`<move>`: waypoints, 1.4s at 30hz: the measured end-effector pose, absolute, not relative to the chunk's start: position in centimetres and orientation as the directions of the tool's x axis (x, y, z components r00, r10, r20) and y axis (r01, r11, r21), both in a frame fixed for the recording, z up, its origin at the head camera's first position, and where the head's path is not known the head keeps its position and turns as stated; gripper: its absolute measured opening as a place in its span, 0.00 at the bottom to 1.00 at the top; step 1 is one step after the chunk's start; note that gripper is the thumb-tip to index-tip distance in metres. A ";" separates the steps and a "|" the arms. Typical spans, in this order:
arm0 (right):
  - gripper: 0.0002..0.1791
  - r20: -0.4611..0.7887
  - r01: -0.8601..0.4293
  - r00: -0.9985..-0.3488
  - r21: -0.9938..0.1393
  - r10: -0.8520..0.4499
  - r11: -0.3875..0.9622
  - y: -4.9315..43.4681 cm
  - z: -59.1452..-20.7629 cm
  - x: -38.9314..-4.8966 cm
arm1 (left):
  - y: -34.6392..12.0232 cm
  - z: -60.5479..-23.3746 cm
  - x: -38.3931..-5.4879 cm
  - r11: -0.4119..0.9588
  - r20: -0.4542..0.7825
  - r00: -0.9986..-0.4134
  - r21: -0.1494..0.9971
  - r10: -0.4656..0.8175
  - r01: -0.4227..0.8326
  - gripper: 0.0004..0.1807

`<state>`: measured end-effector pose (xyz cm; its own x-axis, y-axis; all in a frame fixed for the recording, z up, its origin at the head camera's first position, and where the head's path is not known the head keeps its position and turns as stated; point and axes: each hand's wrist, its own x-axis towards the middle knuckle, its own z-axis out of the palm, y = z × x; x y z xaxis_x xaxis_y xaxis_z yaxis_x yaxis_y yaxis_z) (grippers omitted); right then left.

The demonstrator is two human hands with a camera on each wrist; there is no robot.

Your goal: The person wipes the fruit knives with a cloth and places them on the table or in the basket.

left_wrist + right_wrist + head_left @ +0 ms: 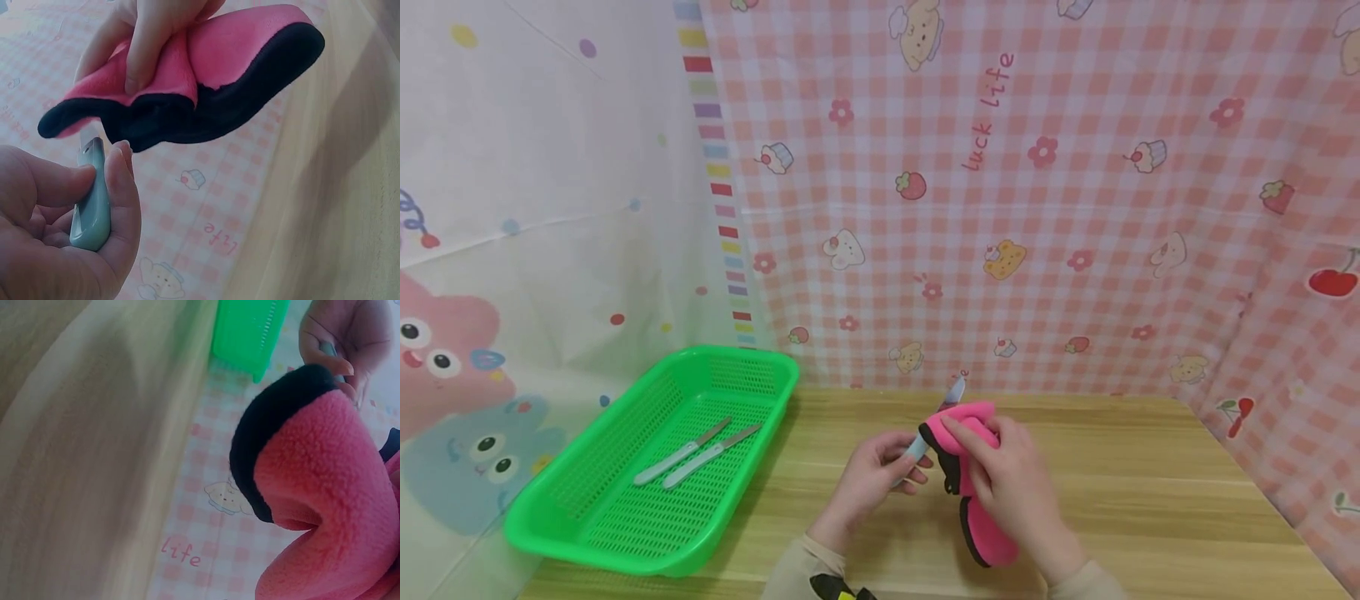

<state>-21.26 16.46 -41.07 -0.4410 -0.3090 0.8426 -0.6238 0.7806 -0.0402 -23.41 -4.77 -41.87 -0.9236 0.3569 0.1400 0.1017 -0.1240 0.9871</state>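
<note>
My left hand (874,477) grips a knife (92,212) by its pale blue-green handle, the blade pointing up and away. My right hand (1017,477) holds a pink cloth with black edging (992,533), folded around the knife's blade, whose tip (957,388) sticks out beyond the cloth. In the left wrist view the cloth hides most of the blade, and the thumb lies along the handle. The right wrist view shows the fuzzy pink cloth (331,469) up close, covering the right hand's fingers. Both hands are above the wooden table.
On the left of the wooden table (1150,500) stands a green plastic basket (613,560). Two knives (681,452) with pale handles lie side by side in it. Behind the table hangs a pink checked curtain (970,208), with a white patterned sheet (550,167) at the left.
</note>
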 end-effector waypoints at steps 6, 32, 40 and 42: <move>0.31 0.828 -0.624 -0.469 -0.063 -0.309 0.779 16.1 -41.5 -21.4 | -4.7 -41.7 -23.3 -0.117 0.138 -0.924 0.988 0.357 0.103 0.14; 0.31 0.794 -0.583 -0.542 -0.118 -0.277 0.804 16.2 -41.8 -22.2 | -4.5 -42.1 -23.5 -0.131 0.131 -0.929 0.987 0.346 0.090 0.17; 0.34 0.807 -0.577 -0.536 -0.137 -0.247 0.805 16.7 -41.4 -23.1 | -4.5 -42.1 -23.4 -0.136 0.138 -0.930 0.986 0.341 0.096 0.16; 0.34 0.801 -0.559 -0.552 -0.149 -0.232 0.815 16.8 -41.3 -23.3 | -4.5 -42.1 -23.4 -0.133 0.141 -0.929 0.986 0.343 0.100 0.17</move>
